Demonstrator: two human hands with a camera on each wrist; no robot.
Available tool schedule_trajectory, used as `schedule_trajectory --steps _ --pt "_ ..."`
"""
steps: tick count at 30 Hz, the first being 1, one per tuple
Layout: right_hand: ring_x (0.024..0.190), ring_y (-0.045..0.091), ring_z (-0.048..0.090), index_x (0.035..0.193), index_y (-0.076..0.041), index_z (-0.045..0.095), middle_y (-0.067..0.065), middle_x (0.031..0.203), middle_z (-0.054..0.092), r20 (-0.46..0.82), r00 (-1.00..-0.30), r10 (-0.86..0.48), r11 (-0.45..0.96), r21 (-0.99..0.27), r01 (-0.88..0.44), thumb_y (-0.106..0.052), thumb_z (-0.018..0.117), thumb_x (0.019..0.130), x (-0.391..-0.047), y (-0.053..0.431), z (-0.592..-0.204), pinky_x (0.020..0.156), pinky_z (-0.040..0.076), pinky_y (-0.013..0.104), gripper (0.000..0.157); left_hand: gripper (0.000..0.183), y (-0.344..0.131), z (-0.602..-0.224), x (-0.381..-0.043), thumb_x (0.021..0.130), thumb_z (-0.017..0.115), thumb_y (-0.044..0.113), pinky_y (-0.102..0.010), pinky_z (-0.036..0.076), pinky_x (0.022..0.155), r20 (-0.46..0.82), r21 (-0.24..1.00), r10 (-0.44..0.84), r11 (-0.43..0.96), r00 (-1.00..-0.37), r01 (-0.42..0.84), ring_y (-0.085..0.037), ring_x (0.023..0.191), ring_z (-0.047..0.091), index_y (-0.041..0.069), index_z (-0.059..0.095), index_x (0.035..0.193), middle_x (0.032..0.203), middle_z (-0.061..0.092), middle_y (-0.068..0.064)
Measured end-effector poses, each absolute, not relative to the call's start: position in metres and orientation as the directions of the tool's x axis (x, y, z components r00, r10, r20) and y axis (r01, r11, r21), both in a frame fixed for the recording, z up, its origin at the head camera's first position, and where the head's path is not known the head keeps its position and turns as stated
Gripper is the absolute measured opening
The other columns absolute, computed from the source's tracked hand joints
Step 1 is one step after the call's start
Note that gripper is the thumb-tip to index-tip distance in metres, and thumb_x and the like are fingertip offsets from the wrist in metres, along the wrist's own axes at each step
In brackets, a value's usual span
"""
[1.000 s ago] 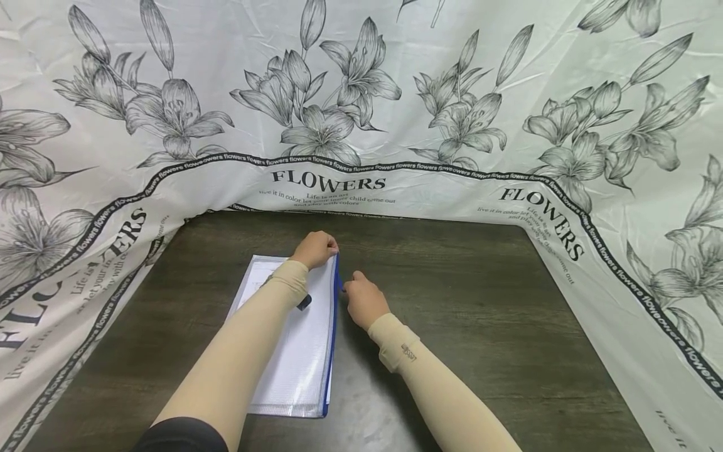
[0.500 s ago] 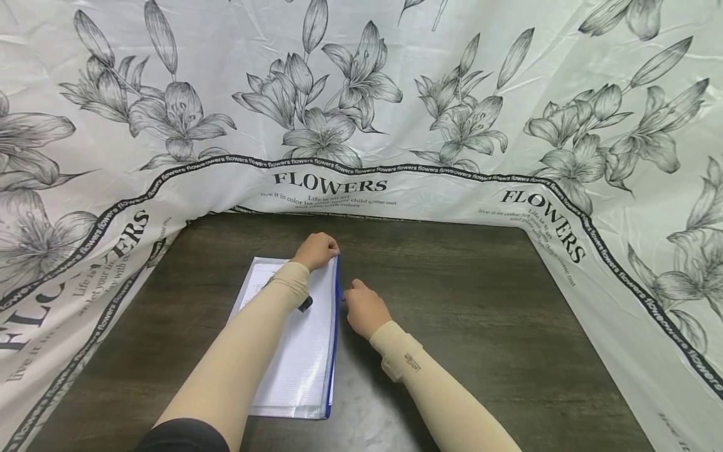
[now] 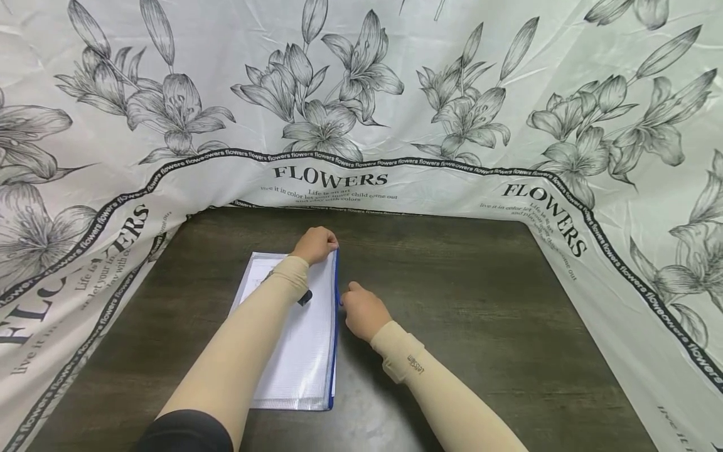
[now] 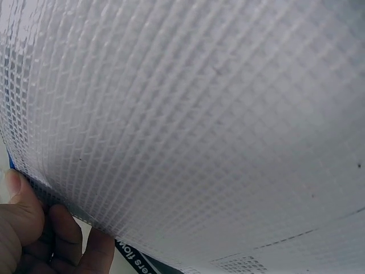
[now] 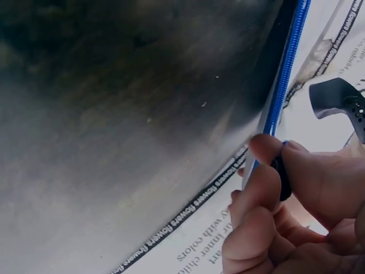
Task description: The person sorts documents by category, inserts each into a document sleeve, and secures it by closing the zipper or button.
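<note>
A clear mesh zipper pouch [image 3: 299,339] with a blue zipper edge [image 3: 334,326] lies flat on the dark wooden table [image 3: 463,301], with paper inside. My left hand [image 3: 317,243] grips the pouch's far right corner; in the left wrist view the fingers [image 4: 34,228] curl on the mesh pouch [image 4: 194,125] at its edge. My right hand [image 3: 361,311] is at the zipper edge, partway along. In the right wrist view the thumb and forefinger [image 5: 274,177] pinch a dark zipper pull [image 5: 281,178] on the blue zipper [image 5: 288,68].
A white plastic sheet [image 3: 361,113] printed with grey lilies and the word FLOWERS stands round the table at the back and on both sides. Bare dark table lies to the right of the pouch.
My right hand has slid along the zipper edge toward me by a small amount. The left hand has kept its grip on the far corner.
</note>
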State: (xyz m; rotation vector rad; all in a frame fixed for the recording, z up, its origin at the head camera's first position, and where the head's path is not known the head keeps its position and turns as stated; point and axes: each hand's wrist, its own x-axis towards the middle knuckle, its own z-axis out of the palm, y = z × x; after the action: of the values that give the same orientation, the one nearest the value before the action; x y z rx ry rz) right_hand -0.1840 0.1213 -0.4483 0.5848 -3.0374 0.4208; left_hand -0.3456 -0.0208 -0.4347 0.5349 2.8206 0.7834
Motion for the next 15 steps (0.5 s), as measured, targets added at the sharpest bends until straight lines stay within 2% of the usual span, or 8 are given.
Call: schedule_trajectory --steps 6,8,15 --pt "0.06 0.013 0.055 0.084 -0.007 0.076 0.002 0.083 0.055 0.048 -0.927 -0.371 0.898 -0.236 -0.372 0.003 0.07 0.084 -0.181 0.12 -0.441 0.051 0.05 0.029 0.012 0.02 -0.021 -0.43 -0.347 0.103 0.061 0.017 -0.043 0.053 0.092 -0.077 0.529 0.381 0.799 -0.921 0.286 -0.029 0.1 0.067 0.005 0.076 0.105 0.11 0.073 -0.011" --pt "0.06 0.013 0.054 0.078 -0.009 0.073 0.002 0.082 0.055 0.037 -0.925 -0.379 0.898 -0.229 -0.377 0.003 0.071 0.083 -0.179 0.12 -0.44 0.051 0.05 0.03 0.013 0.02 -0.021 -0.429 -0.347 0.103 0.061 0.018 -0.043 0.053 0.092 -0.078 0.527 0.379 0.801 -0.922 0.284 -0.029 0.099 0.067 0.005 0.076 0.105 0.109 0.073 -0.011" --pt "0.058 0.01 0.051 0.075 -0.01 0.07 0.0 0.083 0.057 -0.008 -0.914 -0.406 0.889 -0.233 -0.393 -0.002 0.071 0.088 -0.171 0.12 -0.444 0.052 0.049 0.028 0.016 0.019 -0.02 -0.433 -0.347 0.103 0.061 0.017 -0.044 0.053 0.092 -0.071 0.514 0.386 0.804 -0.92 0.297 -0.029 0.1 0.067 0.005 0.076 0.105 0.11 0.073 -0.012"
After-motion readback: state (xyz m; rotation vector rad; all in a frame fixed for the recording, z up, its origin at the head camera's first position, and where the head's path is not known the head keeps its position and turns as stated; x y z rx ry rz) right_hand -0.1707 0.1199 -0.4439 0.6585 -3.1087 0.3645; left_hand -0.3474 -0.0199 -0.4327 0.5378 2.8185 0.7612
